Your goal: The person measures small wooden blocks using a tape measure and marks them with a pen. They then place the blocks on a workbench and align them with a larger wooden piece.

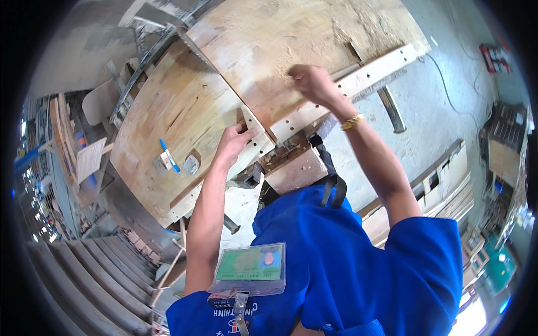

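My left hand [231, 147] is closed on a pale wood piece [253, 124] with dark round holes, at the table's near edge beside the slot. Its thumb and fingers press on the piece. To the right, my right hand [314, 85] hangs over the sawdust-covered side of the wooden saw table [185, 112]. Its fingers curl inward but are smeared by motion, so whatever they may hold cannot be made out. A toothed saw blade [196, 51] rises from the slot at the far side.
Along the near edge runs a pale wooden rail [358, 78] with holes. A blue pen [169, 155] lies on the table's left side, near a small grey lump [191, 163]. Sawdust [319, 33] covers the far right. Wooden boards [448, 185] lie to the right; ribbed grey panels [95, 280] stand lower left.
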`<act>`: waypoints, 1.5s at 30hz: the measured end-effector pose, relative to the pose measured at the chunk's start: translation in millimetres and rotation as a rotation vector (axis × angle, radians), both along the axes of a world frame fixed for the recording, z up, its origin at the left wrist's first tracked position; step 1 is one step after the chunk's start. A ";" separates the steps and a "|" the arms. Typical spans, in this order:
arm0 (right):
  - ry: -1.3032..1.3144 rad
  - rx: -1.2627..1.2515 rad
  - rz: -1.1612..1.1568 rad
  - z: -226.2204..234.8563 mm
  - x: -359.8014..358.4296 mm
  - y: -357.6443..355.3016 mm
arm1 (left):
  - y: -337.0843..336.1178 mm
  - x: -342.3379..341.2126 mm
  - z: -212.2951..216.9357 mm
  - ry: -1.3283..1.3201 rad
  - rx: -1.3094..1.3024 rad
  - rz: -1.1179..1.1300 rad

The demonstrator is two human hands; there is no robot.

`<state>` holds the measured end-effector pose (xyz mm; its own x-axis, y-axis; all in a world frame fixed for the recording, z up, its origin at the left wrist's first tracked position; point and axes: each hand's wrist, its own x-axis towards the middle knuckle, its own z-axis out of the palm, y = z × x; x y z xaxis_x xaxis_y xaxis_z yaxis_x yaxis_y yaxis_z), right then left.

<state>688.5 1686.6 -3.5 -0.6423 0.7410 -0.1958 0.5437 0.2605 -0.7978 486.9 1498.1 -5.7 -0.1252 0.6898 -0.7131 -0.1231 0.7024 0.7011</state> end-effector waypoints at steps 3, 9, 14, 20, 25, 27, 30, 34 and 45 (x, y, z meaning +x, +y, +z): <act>-0.204 0.143 0.098 -7.1 32.2 22.0 | 7.7 0.0 1.6 0.071 -0.056 -0.074; -0.205 0.326 0.165 -25.7 34.8 15.7 | 13.0 10.3 4.7 0.027 -0.039 -0.008; -0.114 0.352 0.296 -25.2 48.7 23.6 | 12.2 10.8 -4.2 -0.011 0.062 -0.023; -0.269 0.387 0.138 3.2 63.3 37.7 | 1.8 1.4 -3.4 0.263 -0.046 -0.124; -0.379 0.292 0.161 -1.4 86.5 53.0 | 22.1 11.0 6.6 0.267 -0.016 -0.175; -0.394 0.271 0.204 -10.1 99.9 61.7 | 21.0 5.5 3.9 0.157 -0.106 -0.186; -0.241 0.421 0.136 -25.6 89.7 56.6 | 4.4 6.3 -18.1 0.054 0.078 0.009; -0.172 0.480 -0.287 -14.0 99.4 80.2 | 8.8 3.0 -1.3 0.160 -0.027 -0.041; -0.561 0.443 -0.600 -15.5 166.6 208.9 | 9.3 5.6 8.1 0.011 -0.009 -0.005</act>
<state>855.1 1895.5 -19.0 -0.0249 0.9995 0.0189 0.9616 0.0291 -0.2730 492.5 1507.4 2.4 -0.1296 0.6839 -0.7180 -0.1121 0.7094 0.6959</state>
